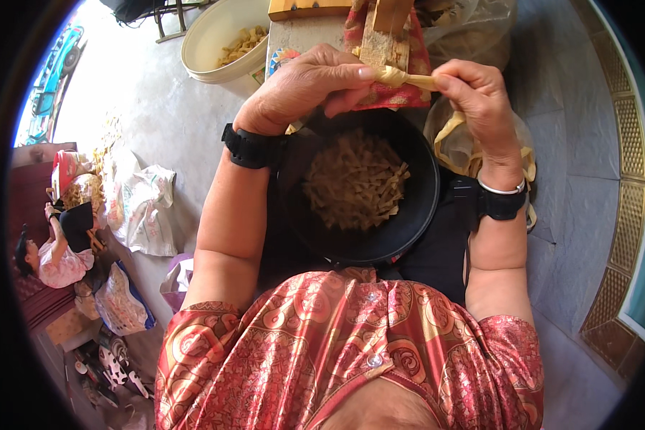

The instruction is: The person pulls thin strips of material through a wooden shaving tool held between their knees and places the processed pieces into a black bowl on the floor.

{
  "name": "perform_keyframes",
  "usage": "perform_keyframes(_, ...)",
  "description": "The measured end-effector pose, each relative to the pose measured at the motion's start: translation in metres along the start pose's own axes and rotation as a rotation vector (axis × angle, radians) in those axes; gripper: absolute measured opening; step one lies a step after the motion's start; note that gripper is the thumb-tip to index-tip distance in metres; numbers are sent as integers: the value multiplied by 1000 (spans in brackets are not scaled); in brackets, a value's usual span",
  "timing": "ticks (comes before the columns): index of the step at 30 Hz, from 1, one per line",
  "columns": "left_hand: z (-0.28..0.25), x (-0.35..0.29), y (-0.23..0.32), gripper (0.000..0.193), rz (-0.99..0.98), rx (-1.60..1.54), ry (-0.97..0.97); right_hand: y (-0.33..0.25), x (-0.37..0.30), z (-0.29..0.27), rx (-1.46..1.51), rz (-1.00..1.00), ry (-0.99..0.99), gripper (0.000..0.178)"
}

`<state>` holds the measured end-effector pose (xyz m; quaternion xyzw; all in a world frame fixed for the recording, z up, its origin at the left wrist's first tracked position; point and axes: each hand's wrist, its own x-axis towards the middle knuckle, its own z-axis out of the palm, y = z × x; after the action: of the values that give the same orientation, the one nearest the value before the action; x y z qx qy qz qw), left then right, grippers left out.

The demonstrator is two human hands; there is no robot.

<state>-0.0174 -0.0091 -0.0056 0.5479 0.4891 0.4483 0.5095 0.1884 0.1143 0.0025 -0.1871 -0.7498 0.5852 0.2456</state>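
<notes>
A pale yellow, flat strip [416, 81] is stretched between my hands, with a folded, knot-like lump at its left part. My left hand [301, 82] pinches that lump between thumb and fingers. The strip's right part is gripped by my right hand [476, 97], between thumb and curled forefinger. Just beyond the lump rises a wooden block [385, 49] on a stand with a red cloth [407, 98]. Below my hands, a round black basin [428, 201] rests on my lap, holding many small pale folded pieces [355, 179]. More yellow strips [448, 130] hang beneath my right hand.
A whitish bucket [201, 61] with similar pieces stands at the far left. Clear plastic bags [473, 36] lie at the far right. White sacks [150, 208] sit on the floor at left, near another person [64, 261] handling strips. A gold-trimmed border [627, 143] runs along the right.
</notes>
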Motion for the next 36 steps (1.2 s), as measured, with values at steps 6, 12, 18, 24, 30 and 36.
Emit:
perform_keyframes(6, 3, 2, -5, 36, 42, 278, 49, 12, -1, -4, -22, -35, -13, 11)
perform_keyframes(12, 22, 9, -9, 26, -61, 357, 59, 20, 4, 8, -133, -20, -54, 16)
perform_keyframes(18, 5, 36, -23, 18, 156, 700, 419, 46, 39, -1, -201, 36, 71, 17)
perform_keyframes(24, -4, 56, -42, 20, 175, 671, 600, 69, 66, 7, -265, -80, 268, 17)
perform_keyframes(30, -2, 55, -43, 23, 69, 853, 592, 61, 68, 9, -740, 130, 204, 15)
perform_keyframes(36, 29, 21, -18, 41, -50, 752, 375, 48, 42, 21, 87, 130, 123, 24)
